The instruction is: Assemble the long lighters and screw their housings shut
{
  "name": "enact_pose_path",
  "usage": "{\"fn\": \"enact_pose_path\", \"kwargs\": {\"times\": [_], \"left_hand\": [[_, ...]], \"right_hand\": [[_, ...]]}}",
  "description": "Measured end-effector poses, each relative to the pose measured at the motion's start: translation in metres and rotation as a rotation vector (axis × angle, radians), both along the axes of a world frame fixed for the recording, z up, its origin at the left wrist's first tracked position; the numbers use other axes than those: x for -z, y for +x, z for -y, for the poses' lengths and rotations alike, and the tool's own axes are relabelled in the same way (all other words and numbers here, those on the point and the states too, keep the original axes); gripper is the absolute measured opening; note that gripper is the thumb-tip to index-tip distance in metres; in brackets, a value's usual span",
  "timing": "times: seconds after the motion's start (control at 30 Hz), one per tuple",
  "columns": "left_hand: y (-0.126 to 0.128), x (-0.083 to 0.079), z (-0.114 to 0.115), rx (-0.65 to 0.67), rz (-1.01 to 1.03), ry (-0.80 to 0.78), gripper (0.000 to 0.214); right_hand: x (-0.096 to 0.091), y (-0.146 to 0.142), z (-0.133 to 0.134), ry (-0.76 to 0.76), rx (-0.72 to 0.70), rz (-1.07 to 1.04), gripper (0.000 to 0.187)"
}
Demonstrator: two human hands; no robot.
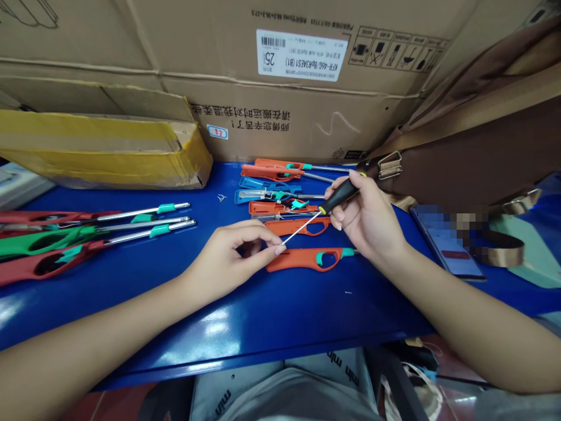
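My right hand [370,222] grips a screwdriver [337,199] by its black handle with a yellow collar, the thin metal shaft slanting down to the left. My left hand [232,257] is pinched closed at the shaft's tip; whatever small thing it holds there is too small to name. Just below and between the hands an orange long-nosed lighter [307,258] with a teal trigger lies flat on the blue table [263,316]. Behind it several more orange and blue lighters [280,187] lie in a loose pile.
Several red and green lighters [87,234] with metal nozzles lie at the left. A yellow-taped carton [100,149] and big cardboard boxes [284,88] stand behind. A brown bag [473,152] and a phone [447,242] lie at the right.
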State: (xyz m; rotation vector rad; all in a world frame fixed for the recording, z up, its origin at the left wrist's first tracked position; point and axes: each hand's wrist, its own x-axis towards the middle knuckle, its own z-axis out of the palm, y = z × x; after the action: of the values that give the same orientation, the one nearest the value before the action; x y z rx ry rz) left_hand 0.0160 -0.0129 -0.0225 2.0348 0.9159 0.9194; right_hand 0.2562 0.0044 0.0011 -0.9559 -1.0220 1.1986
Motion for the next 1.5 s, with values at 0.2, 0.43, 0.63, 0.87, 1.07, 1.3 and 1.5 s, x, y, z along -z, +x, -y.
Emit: {"fn": "enact_pose_path", "kwargs": {"times": [0.2, 0.43, 0.63, 0.87, 1.07, 1.3, 1.5], "left_hand": [[-0.001, 0.0, 0.0, 0.004, 0.002, -0.001, 0.014], [0.0, 0.0, 0.003, -0.015, -0.027, 0.006, 0.013], [0.0, 0.0, 0.005, -0.004, -0.06, 0.021, 0.013], [-0.001, 0.001, 0.005, 0.005, -0.062, 0.055, 0.012], [-0.001, 0.0, 0.002, 0.043, -0.103, 0.076, 0.01], [-0.004, 0.002, 0.003, 0.132, -0.292, 0.156, 0.036], [0.006, 0.008, 0.013, 0.146, -0.246, 0.091, 0.029]], "right_hand": [[-0.002, -0.001, 0.002, 0.037, 0.012, 0.019, 0.037], [-0.005, -0.002, 0.009, 0.137, 0.019, 0.112, 0.035], [-0.015, 0.0, 0.026, 0.263, -0.063, 0.214, 0.033], [-0.019, -0.002, 0.04, 0.34, -0.116, 0.265, 0.025], [-0.018, -0.002, 0.042, 0.38, -0.102, 0.283, 0.019], [-0.022, -0.002, 0.039, 0.434, 0.03, 0.261, 0.023], [-0.014, -0.009, 0.039, 0.534, -0.003, 0.274, 0.02]]}}
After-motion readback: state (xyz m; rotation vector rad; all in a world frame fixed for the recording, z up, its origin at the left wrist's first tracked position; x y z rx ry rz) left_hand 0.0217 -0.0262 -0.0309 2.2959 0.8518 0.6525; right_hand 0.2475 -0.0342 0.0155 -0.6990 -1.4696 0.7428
